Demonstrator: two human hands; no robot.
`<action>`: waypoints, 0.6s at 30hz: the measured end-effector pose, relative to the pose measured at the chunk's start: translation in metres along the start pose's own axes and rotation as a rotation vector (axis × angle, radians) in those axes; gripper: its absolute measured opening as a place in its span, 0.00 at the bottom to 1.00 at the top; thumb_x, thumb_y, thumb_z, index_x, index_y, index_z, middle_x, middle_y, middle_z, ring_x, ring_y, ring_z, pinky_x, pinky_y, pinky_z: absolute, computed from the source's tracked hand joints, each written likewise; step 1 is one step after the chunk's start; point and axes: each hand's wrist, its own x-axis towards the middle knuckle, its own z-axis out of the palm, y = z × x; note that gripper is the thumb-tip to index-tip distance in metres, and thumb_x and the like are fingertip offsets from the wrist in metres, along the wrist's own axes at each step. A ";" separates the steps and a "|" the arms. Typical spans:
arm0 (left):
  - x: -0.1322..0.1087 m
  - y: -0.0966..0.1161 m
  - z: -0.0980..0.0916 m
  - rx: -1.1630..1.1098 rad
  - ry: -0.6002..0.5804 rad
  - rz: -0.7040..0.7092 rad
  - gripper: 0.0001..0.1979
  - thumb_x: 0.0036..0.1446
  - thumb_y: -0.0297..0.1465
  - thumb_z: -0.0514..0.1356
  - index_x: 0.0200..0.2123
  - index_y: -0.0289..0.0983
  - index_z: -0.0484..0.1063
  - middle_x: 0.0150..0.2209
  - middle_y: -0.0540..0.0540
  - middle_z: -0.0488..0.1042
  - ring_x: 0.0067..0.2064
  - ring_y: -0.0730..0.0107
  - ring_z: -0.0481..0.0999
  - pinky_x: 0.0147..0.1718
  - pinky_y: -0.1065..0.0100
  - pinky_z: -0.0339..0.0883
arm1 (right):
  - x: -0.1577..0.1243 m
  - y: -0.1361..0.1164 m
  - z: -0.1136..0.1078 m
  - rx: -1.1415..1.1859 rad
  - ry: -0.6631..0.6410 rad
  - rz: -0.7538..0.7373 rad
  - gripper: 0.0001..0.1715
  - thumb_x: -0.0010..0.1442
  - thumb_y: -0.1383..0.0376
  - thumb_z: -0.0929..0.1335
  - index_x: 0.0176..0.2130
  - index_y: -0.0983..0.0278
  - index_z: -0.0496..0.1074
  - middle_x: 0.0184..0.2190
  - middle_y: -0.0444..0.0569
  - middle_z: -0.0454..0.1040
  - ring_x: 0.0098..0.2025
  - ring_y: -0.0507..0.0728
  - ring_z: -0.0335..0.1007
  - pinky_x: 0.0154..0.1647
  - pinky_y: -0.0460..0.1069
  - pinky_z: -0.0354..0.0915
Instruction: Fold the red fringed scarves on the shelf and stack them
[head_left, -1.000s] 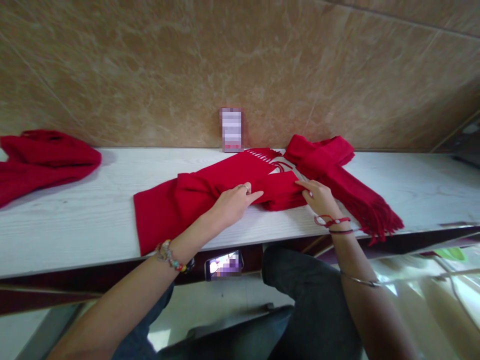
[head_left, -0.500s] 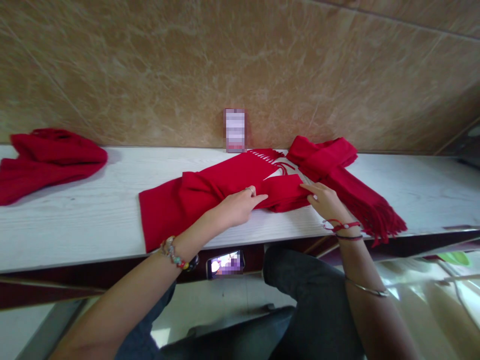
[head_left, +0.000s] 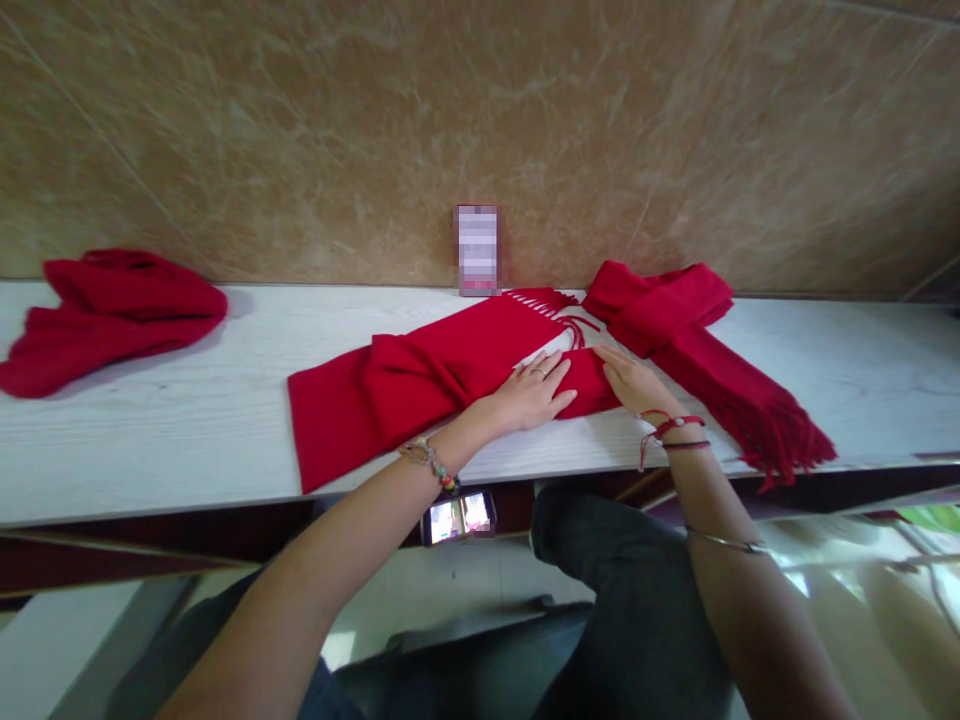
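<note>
A red fringed scarf (head_left: pixel 420 375) lies folded across the white shelf, its tassels pointing to the back. A narrower folded part of it (head_left: pixel 592 380) lies near the front edge. My left hand (head_left: pixel 531 392) rests palm down on that part, its fingers spread and a ring on one. At the part's right end my right hand (head_left: pixel 632 380) touches the cloth with its fingers stretched out; its thumb is hard to see. Just to the right lies a second red scarf (head_left: pixel 675 325), looped over itself with its tassels toward the front.
A bunched red cloth (head_left: pixel 127 310) lies at the left. One phone (head_left: pixel 478 250) leans upright against the brown marbled wall (head_left: pixel 300 140). Another phone (head_left: pixel 459 518), its screen lit, is below the front edge of the white shelf (head_left: pixel 225 440).
My left hand has gone from a pointing pose to lying flat on the scarf, slightly further right. My right fingers have straightened on its end. The view has shifted slightly.
</note>
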 end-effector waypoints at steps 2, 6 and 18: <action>-0.001 0.000 0.000 0.000 0.005 -0.005 0.31 0.66 0.42 0.38 0.66 0.32 0.40 0.68 0.41 0.36 0.67 0.60 0.36 0.63 0.57 0.38 | -0.001 0.006 -0.004 0.000 0.012 0.057 0.28 0.59 0.69 0.55 0.55 0.67 0.66 0.53 0.55 0.70 0.55 0.58 0.66 0.57 0.55 0.62; -0.003 0.005 -0.002 0.038 0.058 -0.004 0.31 0.65 0.42 0.40 0.65 0.29 0.43 0.67 0.39 0.39 0.67 0.58 0.37 0.63 0.56 0.41 | 0.001 -0.008 -0.019 -0.026 0.260 0.069 0.28 0.56 0.72 0.56 0.54 0.69 0.68 0.51 0.58 0.71 0.55 0.61 0.66 0.58 0.58 0.61; -0.131 -0.101 -0.005 0.171 0.279 -0.576 0.34 0.62 0.48 0.42 0.66 0.35 0.44 0.67 0.34 0.39 0.66 0.42 0.40 0.56 0.42 0.49 | 0.004 -0.038 0.006 -0.136 -0.013 -0.191 0.25 0.64 0.65 0.53 0.55 0.70 0.66 0.55 0.60 0.68 0.58 0.61 0.61 0.56 0.62 0.60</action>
